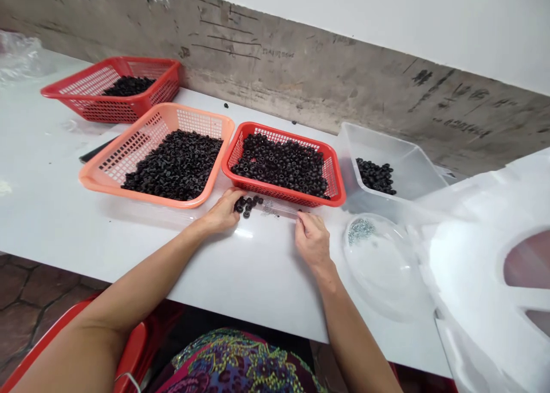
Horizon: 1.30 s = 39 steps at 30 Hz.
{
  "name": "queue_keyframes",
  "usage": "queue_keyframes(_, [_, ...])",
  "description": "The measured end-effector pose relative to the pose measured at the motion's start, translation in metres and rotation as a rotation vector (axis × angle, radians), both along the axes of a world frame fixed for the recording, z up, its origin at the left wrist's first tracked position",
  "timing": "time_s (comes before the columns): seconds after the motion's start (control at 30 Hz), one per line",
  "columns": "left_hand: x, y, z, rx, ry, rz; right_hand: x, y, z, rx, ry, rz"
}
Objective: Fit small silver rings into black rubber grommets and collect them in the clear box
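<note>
While the left hand (pixel 222 212) cups black rings (pixel 246 205), the right (pixel 312 239) touches clear plastic (pixel 281 208).

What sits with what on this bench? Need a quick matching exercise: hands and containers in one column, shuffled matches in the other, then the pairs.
Column 1
1. left hand
2. right hand
3. clear tub
4. round dish

Column 2
A. holds small silvery bits
B. at the end of a clear strip
C. beside a small cluster of black rings
D. holds a pile of black rings

Pairs: 1-C, 2-B, 3-D, 4-A
</note>
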<state>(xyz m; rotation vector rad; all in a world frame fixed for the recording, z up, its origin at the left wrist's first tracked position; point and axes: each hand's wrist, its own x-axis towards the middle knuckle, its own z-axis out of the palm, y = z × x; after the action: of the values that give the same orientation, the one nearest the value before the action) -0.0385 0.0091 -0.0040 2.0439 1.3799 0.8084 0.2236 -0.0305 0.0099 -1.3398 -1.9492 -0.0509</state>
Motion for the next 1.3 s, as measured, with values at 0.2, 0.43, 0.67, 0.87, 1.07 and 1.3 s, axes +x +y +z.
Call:
queue_keyframes(0.2, [-0.006,0.002,0.002,0.007,-0.079,0.025,0.007,-0.001,-0.011,-0.064,0.049,-0.064])
queue_keyframes(0.43, [-0.006,-0.004,0.018,0.254,0.087,-0.055,0.014,0.003,-0.012,-0.065,0.110,-0.123])
queue_keyframes(0.67, [-0.006,-0.007,0.020,0.265,0.395,-0.201,0.029,0.008,-0.013,-0.077,0.204,-0.258])
queue_keyframes(0.87, [0.000,-0.007,0.016,0.214,0.416,-0.206,0.014,0.004,-0.017,-0.088,0.109,-0.162])
queue_keyframes(1.07, [0.004,-0.009,0.016,0.222,0.400,-0.182,-0.009,-0.002,-0.016,-0.042,-0.051,-0.027])
queue_keyframes(1.3, [0.009,-0.012,0.021,0.312,0.344,-0.142,-0.021,-0.011,-0.005,-0.074,0.000,0.086])
